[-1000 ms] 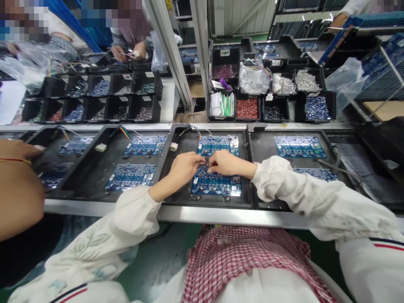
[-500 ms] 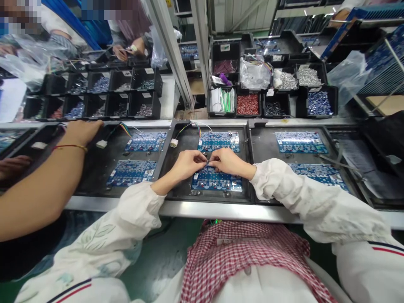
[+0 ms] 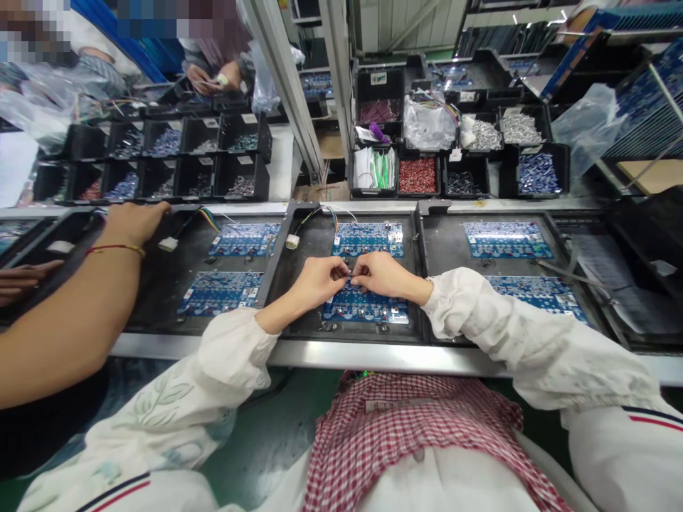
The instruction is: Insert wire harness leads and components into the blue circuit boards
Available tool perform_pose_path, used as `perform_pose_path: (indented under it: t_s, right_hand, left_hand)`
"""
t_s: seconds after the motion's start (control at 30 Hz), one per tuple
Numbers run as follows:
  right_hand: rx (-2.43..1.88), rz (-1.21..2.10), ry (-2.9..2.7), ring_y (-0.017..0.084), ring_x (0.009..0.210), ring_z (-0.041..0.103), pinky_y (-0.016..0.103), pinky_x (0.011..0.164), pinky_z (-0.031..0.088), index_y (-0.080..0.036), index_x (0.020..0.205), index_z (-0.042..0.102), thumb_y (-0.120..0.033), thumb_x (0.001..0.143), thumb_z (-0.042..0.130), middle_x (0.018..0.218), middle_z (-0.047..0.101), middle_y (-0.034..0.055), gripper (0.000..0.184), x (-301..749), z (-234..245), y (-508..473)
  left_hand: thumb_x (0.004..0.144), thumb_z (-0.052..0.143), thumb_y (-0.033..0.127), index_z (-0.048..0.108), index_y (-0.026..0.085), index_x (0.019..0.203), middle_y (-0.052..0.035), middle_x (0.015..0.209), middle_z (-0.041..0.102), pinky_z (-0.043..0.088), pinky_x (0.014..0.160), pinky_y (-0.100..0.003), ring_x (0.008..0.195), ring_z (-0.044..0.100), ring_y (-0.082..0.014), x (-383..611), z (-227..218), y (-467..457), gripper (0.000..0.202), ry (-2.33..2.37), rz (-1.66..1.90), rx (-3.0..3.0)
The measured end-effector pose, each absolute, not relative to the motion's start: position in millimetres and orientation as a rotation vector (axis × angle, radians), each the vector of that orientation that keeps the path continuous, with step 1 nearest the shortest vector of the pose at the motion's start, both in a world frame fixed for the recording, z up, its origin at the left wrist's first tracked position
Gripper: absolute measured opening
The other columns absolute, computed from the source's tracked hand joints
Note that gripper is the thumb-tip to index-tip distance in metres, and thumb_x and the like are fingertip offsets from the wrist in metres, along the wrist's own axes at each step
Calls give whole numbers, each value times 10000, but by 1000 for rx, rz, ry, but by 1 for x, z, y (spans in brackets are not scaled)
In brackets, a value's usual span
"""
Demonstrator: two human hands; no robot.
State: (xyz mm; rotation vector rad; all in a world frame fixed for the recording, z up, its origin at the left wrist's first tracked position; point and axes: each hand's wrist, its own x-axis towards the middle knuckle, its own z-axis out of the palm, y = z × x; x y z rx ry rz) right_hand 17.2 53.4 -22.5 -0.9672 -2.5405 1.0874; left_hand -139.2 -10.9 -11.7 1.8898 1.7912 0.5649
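My left hand (image 3: 314, 281) and my right hand (image 3: 380, 274) meet fingertip to fingertip over the near blue circuit board (image 3: 366, 308) in a black tray (image 3: 312, 313). Both hands are closed in a pinch on a small part between them, too tiny to name. A second blue board (image 3: 368, 239) lies at the far end of the same tray, with coloured wires and a white connector (image 3: 292, 241) running off its left corner.
A neighbour's bare arm (image 3: 75, 306) reaches across the left tray (image 3: 160, 284), hand on its far rim. More trays with blue boards lie left and right. Black bins of small parts (image 3: 420, 176) stand behind. A metal post (image 3: 291, 92) rises at the back.
The neighbour's arm stretched forward to the left tray's far rim. My hands lifted slightly off the near board and stay pinched together.
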Motion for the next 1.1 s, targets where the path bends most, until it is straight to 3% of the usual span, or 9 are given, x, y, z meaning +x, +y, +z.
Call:
perform_pose_path:
  t_s: [0.13,0.3,0.37,0.53,0.67,0.87,0.93,1.03,1.1]
  right_hand:
    - [-994,1055,-2576,119,640,604,203,610,414,-159,726,658,-202,720,681,659,662,1,49,17,-26,54]
    - [-1010,1034,-2606,114,638,592,198,592,405,-157,736,662,-215,718,682,690,669,9,64,15,-26,53]
    - [-1006,1028,-2625,114,648,594,198,597,407,-156,737,661,-222,721,680,708,674,13,71,14,-25,52]
    - [-1032,918,-2686,141,712,618,216,638,417,-174,746,658,-258,742,652,765,692,21,84,13,-22,49]
    - [-1060,796,-2731,174,738,634,236,630,424,-191,779,657,-278,765,609,779,696,31,100,14,-22,47]
    - [-989,744,-2833,186,781,645,248,674,453,-176,787,662,-258,772,620,805,699,55,93,5,-17,41]
    - [-931,789,-2884,193,777,646,259,693,467,-146,853,667,-283,731,683,828,697,79,184,12,-3,45]
    - [-900,792,-2766,186,759,647,278,717,487,-96,1117,585,-367,676,734,975,672,126,538,66,24,73]
    - [-1110,664,-2551,182,795,647,285,729,488,-114,1198,533,-413,755,642,1055,644,140,545,136,34,97]
  left_hand:
    - [690,581,103,584,158,839,14,684,657,474,621,-222,637,625,-118,-139,-14,-11,159,1738,573,1894]
    - [661,687,212,479,162,1155,-43,925,649,498,712,-301,815,626,-170,-153,6,-15,538,1778,739,1892]
    - [699,668,251,507,162,1135,-67,1011,625,499,722,-303,856,615,-173,-157,19,-27,473,1839,841,1870]
    - [819,546,219,603,191,968,-43,956,635,485,782,-284,873,600,-152,-139,31,-81,162,1752,757,2072]
    - [848,506,174,614,189,927,-49,969,637,464,846,-273,931,579,-143,-112,24,-112,135,1597,723,2209]
    - [846,446,128,597,148,899,-58,862,643,447,747,-283,815,553,-156,-46,9,-101,162,1223,673,2523]
    - [848,445,157,593,148,923,-65,855,629,431,729,-314,817,540,-183,-18,2,-84,165,1054,565,2727]
    - [883,441,284,561,130,1002,-106,905,599,412,760,-357,887,527,-225,12,-9,-58,229,1110,500,2854]
    - [864,467,399,558,121,926,-106,859,580,412,733,-355,858,526,-230,22,-14,-48,299,1146,454,2847]
